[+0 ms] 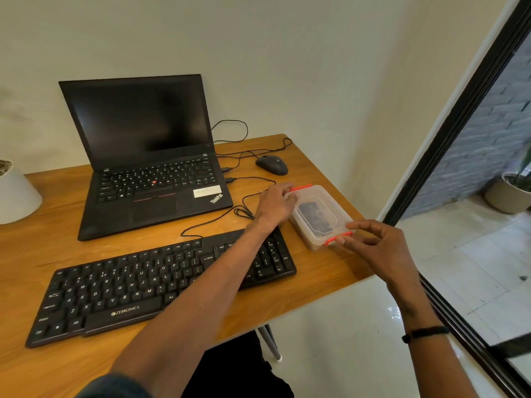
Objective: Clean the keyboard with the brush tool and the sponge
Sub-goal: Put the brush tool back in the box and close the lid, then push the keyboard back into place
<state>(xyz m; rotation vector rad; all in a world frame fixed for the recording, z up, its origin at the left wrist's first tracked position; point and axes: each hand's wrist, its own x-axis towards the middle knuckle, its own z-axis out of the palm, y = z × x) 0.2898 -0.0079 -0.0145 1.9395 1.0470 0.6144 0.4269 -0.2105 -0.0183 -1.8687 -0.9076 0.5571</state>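
My left hand (274,203) fingers on far red latch (300,187) of the lidded plastic box (317,215), right hand (373,244) pinching near latch (339,237) | box by tabletop's right edge; Zebronics keyboard (161,282) along front | risk: uneven pull, I'd judge, tips box off that edge

Bare forearms; dark blue-grey sleeve (115,386) at left upper arm; thin black band (425,333) round right wrist.

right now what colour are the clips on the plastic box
Red-orange clips at both ends of the translucent plastic box, clearest in the head view.
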